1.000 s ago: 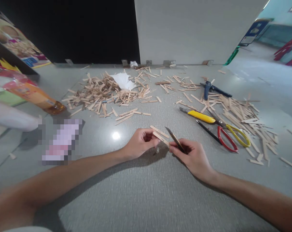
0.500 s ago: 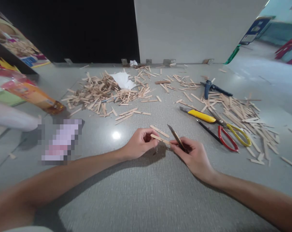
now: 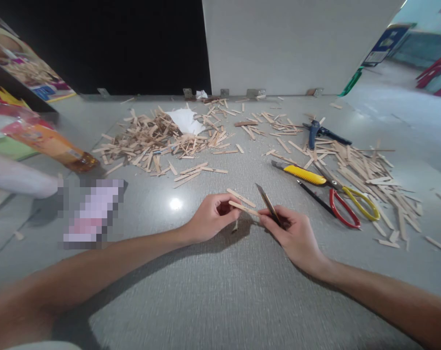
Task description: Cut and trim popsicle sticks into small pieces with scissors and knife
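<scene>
Between my two hands is a thin wooden stick [image 3: 246, 209]. My left hand [image 3: 215, 218] pinches its left end, and the fingertips of my right hand [image 3: 291, 233] hold its right end. My right hand also grips a slim craft knife [image 3: 267, 200], blade pointing up and left. A second wooden stick [image 3: 242, 197] lies just beyond the first, close to my left fingertips; whether it is held is unclear. Below my left fingers a small pale piece [image 3: 235, 226] shows, too small to make out.
A heap of wooden pieces [image 3: 143, 141] and white paper [image 3: 186, 120] lie ahead. At right are a yellow cutter [image 3: 304, 175], scissors [image 3: 346, 201], a blue tool [image 3: 314, 133] and more sticks [image 3: 366, 170]. A bottle [image 3: 56, 146] and another person's arm [image 3: 19, 175] are left.
My right hand and the knife have shifted slightly right, and the held stick has moved a little the same way. My left hand has barely moved.
</scene>
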